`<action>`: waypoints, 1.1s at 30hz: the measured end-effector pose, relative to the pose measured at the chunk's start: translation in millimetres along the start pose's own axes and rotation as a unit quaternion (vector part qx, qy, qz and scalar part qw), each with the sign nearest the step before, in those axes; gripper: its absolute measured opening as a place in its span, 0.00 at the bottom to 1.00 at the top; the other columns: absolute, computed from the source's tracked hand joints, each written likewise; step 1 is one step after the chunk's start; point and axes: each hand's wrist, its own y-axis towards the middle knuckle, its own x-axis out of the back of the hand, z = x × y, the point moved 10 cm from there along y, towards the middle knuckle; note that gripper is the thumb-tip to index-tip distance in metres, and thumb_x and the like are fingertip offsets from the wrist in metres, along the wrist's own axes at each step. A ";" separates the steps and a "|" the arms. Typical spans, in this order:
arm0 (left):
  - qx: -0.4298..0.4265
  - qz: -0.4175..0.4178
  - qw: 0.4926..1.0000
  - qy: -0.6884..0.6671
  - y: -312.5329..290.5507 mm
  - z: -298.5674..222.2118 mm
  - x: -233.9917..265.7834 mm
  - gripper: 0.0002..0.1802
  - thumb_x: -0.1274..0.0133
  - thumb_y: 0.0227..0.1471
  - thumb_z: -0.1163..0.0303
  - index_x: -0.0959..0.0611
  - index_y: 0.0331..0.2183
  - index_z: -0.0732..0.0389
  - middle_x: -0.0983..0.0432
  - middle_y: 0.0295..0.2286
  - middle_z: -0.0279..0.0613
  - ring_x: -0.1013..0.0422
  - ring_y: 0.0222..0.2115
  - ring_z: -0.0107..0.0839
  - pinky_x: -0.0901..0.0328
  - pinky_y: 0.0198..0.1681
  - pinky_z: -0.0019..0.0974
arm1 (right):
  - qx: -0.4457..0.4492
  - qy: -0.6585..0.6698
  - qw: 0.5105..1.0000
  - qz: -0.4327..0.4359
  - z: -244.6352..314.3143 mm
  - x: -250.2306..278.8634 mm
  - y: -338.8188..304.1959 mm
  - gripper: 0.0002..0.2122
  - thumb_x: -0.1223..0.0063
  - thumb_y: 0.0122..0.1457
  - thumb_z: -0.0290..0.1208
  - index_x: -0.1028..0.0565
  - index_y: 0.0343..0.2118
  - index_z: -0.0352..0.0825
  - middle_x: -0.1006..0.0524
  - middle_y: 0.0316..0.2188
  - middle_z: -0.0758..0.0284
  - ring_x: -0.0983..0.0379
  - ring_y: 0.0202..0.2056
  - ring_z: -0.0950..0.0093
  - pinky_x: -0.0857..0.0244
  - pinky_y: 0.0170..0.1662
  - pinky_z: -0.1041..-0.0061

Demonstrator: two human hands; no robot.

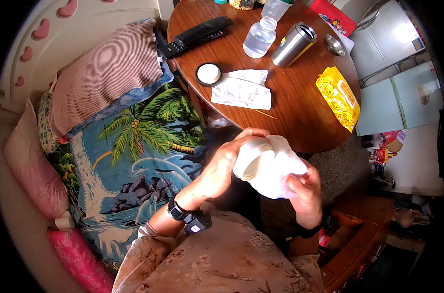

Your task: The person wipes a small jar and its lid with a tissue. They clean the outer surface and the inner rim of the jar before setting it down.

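My left hand is closed round a white, round, cup-like piece, its rim tilted toward me. A white wipe, bunched up and bright in the light, lies against that piece, and my right hand grips it between thumb and fingers. Both hands are held in front of my body, just off the near edge of the round wooden table. On the table stand a steel thermos flask without a lid and a clear bottle of liquid. A yellow wipes pack lies at the right edge.
Left on the table lie a black remote control, a black-rimmed white round lid and a creased white paper sheet. A small steel cup is beside the flask. The bed with a dolphin-patterned cover is at my left.
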 end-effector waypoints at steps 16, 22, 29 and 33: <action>0.008 -0.036 0.998 0.052 0.0 -1.8 -0.2 0.51 0.77 0.60 0.30 0.26 0.50 0.72 0.29 0.45 0.48 0.33 0.48 0.40 0.41 0.54 0.39 | 0.257 -0.149 0.947 -0.123 59.2 8.2 -18.7 0.19 0.42 0.55 0.18 0.30 0.51 0.26 0.24 0.43 0.65 0.27 0.43 0.79 0.32 0.47 0.77; 0.031 -0.021 0.999 0.040 -4.3 -8.4 -6.6 0.47 0.71 0.61 0.33 0.26 0.50 0.73 0.27 0.43 0.50 0.30 0.43 0.38 0.37 0.48 0.36 | 0.271 -0.302 0.909 -0.089 75.3 -33.8 -9.4 0.10 0.41 0.56 0.17 0.26 0.41 0.23 0.22 0.35 0.65 0.26 0.39 0.80 0.31 0.42 0.80; 0.035 -0.010 0.997 0.072 -2.7 -6.8 -6.2 0.51 0.72 0.58 0.29 0.24 0.48 0.72 0.23 0.40 0.48 0.27 0.41 0.35 0.35 0.48 0.34 | 0.265 -0.299 0.915 0.053 83.3 -56.4 -2.4 0.15 0.48 0.62 0.24 0.29 0.49 0.20 0.28 0.48 0.58 0.30 0.51 0.73 0.35 0.52 0.74; 0.046 -0.021 0.996 0.074 -2.4 -9.2 -6.1 0.50 0.72 0.59 0.29 0.24 0.49 0.72 0.23 0.40 0.47 0.27 0.40 0.34 0.36 0.47 0.33 | 0.183 -0.202 0.960 0.070 67.0 -44.0 12.0 0.17 0.52 0.63 0.21 0.32 0.54 0.20 0.28 0.51 0.58 0.30 0.50 0.75 0.36 0.54 0.75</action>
